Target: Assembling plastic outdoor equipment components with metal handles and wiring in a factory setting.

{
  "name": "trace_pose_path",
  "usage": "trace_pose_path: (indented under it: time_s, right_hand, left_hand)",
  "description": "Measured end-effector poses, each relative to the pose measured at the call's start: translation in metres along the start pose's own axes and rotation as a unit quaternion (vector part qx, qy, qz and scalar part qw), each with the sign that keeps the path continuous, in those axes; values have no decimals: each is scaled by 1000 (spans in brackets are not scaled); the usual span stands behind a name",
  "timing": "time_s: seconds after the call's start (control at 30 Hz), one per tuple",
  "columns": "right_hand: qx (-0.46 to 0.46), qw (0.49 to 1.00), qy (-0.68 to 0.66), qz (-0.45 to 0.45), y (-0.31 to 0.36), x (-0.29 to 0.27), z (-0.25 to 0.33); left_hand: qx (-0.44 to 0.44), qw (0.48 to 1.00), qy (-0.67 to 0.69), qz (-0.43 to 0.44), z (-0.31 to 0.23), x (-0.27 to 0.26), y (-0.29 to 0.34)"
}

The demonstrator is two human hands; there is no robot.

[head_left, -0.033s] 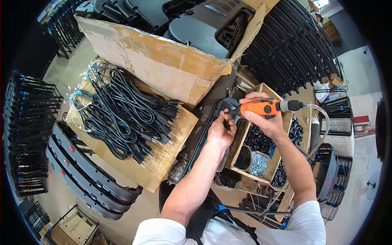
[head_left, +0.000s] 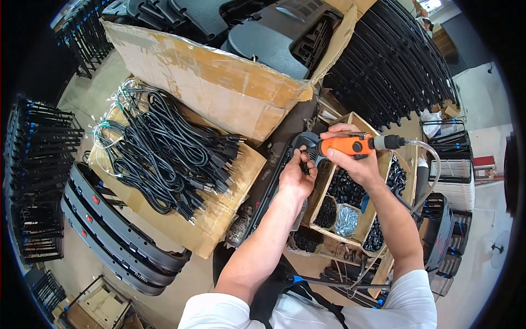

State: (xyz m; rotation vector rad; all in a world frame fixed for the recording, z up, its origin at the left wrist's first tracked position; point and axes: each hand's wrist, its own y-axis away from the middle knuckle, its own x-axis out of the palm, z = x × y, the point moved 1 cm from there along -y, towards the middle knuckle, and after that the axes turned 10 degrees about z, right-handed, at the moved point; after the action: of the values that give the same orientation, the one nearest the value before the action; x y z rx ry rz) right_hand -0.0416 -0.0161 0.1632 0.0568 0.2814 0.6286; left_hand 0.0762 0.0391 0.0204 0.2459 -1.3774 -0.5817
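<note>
My right hand grips an orange air screwdriver held level, with a clear hose leaving its rear end. Its dark nose points left at the top end of a long black plastic panel standing in front of me. My left hand rests against that panel with its fingertips pinched together right at the tool's tip. Whatever small thing they pinch is hidden.
A wooden divided box under my right hand holds black screws and silver screws. To the left, bundled black power cords lie on cardboard. A big cardboard box of grey parts stands behind. Black frames and curved panels are stacked around.
</note>
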Motion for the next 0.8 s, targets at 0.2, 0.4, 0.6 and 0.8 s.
trace_pose_path:
  time_s: [0.2,0.4,0.6,0.8]
  right_hand:
    - [-30,999,-4,-13,-30,30,-27]
    - [-9,1000,23,-14,-39,27,-35]
    - [-37,999,-6,-16,-42,36,-35]
    - [-29,999,-9,-21,-38,45,-38]
  left_hand:
    - [1,1000,6,-27,-16,-14,-20]
    - [3,996,-82,-22,10,-4,29]
    - [-91,981,-165,-45,43,-43,103]
    - [-134,959,-246,-43,49,-78,149]
